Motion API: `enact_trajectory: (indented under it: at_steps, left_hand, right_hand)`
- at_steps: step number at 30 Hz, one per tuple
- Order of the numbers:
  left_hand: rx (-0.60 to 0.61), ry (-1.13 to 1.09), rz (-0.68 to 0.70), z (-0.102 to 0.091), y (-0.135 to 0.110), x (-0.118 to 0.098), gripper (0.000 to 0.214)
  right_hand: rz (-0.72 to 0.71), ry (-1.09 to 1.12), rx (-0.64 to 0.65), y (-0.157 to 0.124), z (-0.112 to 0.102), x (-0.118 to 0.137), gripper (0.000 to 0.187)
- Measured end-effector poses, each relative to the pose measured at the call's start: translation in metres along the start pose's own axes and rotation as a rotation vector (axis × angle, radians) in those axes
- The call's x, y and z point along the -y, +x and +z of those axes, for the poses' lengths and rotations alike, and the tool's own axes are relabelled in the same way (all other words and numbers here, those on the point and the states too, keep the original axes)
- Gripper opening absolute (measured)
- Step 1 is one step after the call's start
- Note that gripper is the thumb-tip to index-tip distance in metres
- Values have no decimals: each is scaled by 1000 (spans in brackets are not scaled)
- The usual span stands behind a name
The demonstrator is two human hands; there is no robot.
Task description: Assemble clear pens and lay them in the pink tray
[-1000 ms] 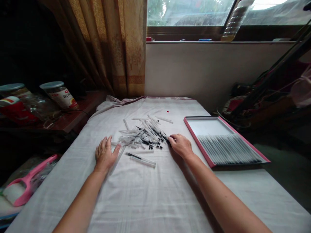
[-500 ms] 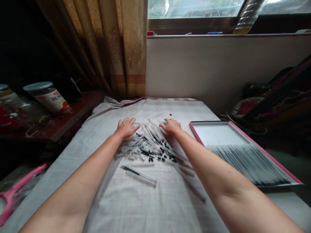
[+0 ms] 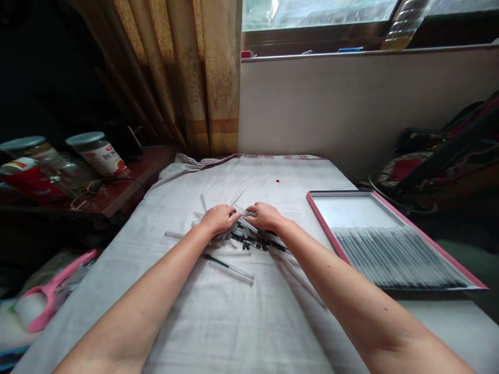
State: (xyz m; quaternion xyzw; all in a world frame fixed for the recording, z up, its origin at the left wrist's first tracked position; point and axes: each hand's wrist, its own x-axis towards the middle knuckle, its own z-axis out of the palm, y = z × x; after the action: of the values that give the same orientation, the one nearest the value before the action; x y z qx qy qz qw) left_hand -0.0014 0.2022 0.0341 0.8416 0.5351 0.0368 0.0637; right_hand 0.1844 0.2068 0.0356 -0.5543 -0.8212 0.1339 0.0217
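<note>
A pile of clear pen barrels (image 3: 249,224), with dark refills and small black caps, lies on the pale cloth between my hands. My left hand (image 3: 220,218) is cupped against the pile's left side, fingers pointing right over the barrels. From the opposite side, my right hand (image 3: 265,215) curves inward, thumb and fingers apart and touching the barrels. The fingertips of both hands are partly hidden among them. Nearer me lie a loose clear barrel (image 3: 234,272) and a dark refill (image 3: 215,259). Another barrel (image 3: 173,235) sticks out left, by my left forearm.
A pink-edged box (image 3: 322,221) at the right holds a row of clear pens (image 3: 393,257). Pink scissors (image 3: 50,293) lie at the left edge. Jars (image 3: 99,156) stand on a dark side table (image 3: 120,195). A tiny red piece (image 3: 277,181) is on the cloth (image 3: 241,327).
Both hands have moved inward from the pile's sides, pushing the barrels closer together. The fingers, spread before, are now curved over the pile. The view has shifted slightly.
</note>
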Motion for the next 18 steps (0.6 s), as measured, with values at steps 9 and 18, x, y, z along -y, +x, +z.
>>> enact_trajectory:
  at_steps: [9, 18]
  left_hand:
    - [-96, -37, -18, 5, -66, -36, 38]
    - [-260, -10, -473, -8, -113, 54, 51]
  right_hand:
    - [-96, 4, -10, -55, 5, 15, 41]
    - [-2, 107, -295, -117, 7, 13, 46]
